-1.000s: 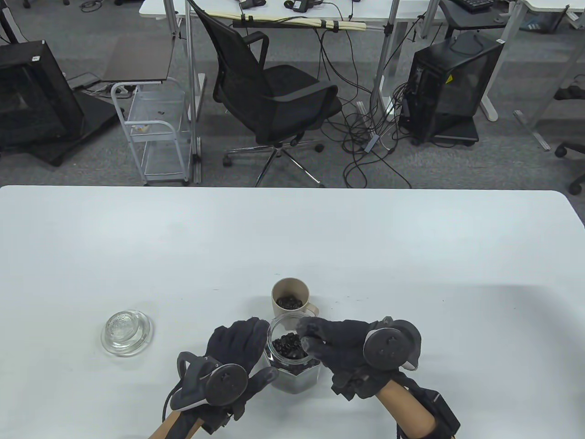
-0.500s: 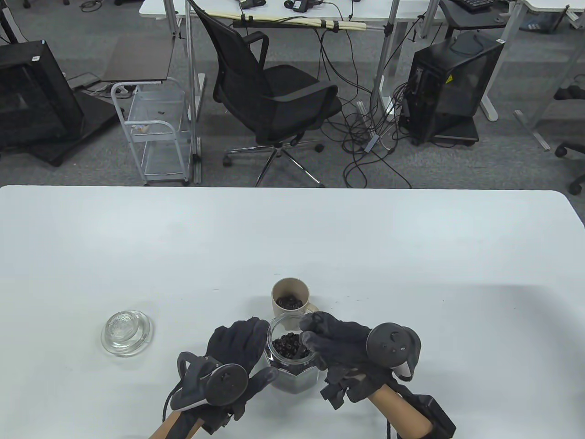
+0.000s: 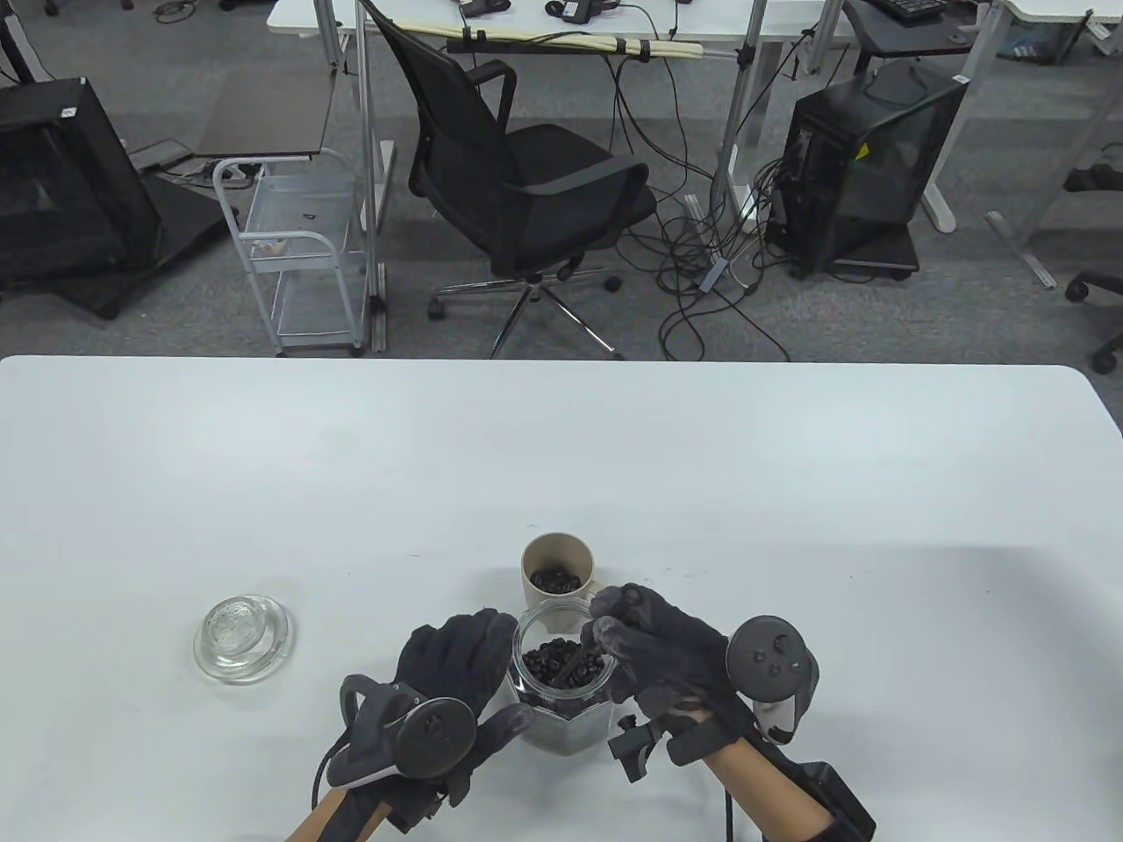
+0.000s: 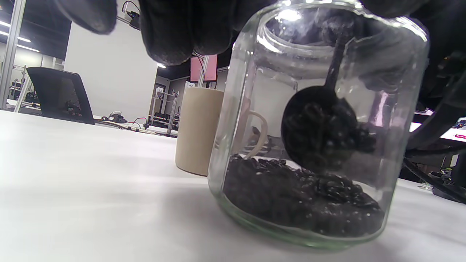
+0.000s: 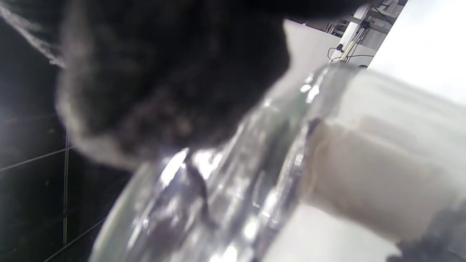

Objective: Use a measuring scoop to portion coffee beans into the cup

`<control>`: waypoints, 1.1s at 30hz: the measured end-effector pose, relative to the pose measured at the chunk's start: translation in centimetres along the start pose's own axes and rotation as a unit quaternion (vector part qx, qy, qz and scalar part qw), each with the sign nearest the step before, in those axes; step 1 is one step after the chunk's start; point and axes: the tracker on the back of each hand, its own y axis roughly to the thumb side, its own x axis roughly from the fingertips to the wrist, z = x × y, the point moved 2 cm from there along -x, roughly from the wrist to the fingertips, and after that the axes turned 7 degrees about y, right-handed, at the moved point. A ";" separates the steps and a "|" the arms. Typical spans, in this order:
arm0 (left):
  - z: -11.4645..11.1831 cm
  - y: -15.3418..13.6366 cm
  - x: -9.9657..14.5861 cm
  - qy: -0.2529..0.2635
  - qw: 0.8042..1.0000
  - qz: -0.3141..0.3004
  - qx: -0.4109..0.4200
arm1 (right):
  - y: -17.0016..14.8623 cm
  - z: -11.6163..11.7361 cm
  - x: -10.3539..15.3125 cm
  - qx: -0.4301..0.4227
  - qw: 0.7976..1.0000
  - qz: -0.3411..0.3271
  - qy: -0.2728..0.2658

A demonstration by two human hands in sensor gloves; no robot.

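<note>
A glass jar (image 3: pixel 561 702) (image 4: pixel 313 123) (image 5: pixel 218 189) with coffee beans (image 3: pixel 548 660) (image 4: pixel 302 203) stands near the table's front edge. My left hand (image 3: pixel 456 667) grips its left side; my fingers (image 4: pixel 174 29) curl over the shoulder. My right hand (image 3: pixel 649 649) pinches the handle of a black measuring scoop (image 3: pixel 579 662) (image 4: pixel 320 127) inside the jar. The scoop's bowl is heaped with beans, just above the bean bed. A beige cup (image 3: pixel 556 574) (image 4: pixel 198 131) (image 5: pixel 378 174) with beans in it stands right behind the jar.
A glass lid (image 3: pixel 241 636) lies on the white table (image 3: pixel 790 491) to the left of my left hand. An office chair (image 3: pixel 526 184) and a wire cart (image 3: pixel 298 254) stand on the floor beyond the far edge.
My right hand has rolled and drawn towards the jar's right rim, its tracker turning upward. The scoop's handle now shows inside the jar mouth. Left hand, jar and cup stayed put.
</note>
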 end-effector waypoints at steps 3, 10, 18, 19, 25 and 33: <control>0.0 0.0 0.0 0.000 1.000 0.000 0.000 | -0.5 -0.7 0.0 -0.030 0.999 0.023 -0.026; 0.0 0.0 0.0 0.000 1.000 0.000 -0.001 | -2.8 -1.6 -0.1 -0.098 0.989 0.101 -0.047; 0.0 0.0 0.0 0.000 1.000 0.000 -0.001 | -5.3 -2.0 -0.1 -0.181 0.966 0.175 -0.052; 0.0 0.0 0.0 -0.001 1.000 0.000 0.000 | -5.5 -2.0 -0.1 -0.191 0.963 0.181 -0.053; 0.0 0.0 0.0 -0.001 1.000 0.000 -0.001 | -6.2 -2.4 -0.1 -0.203 0.957 0.196 -0.066; 0.0 0.0 0.0 -0.001 1.000 0.000 -0.001 | -7.2 -3.5 -0.4 -0.219 0.950 0.205 -0.086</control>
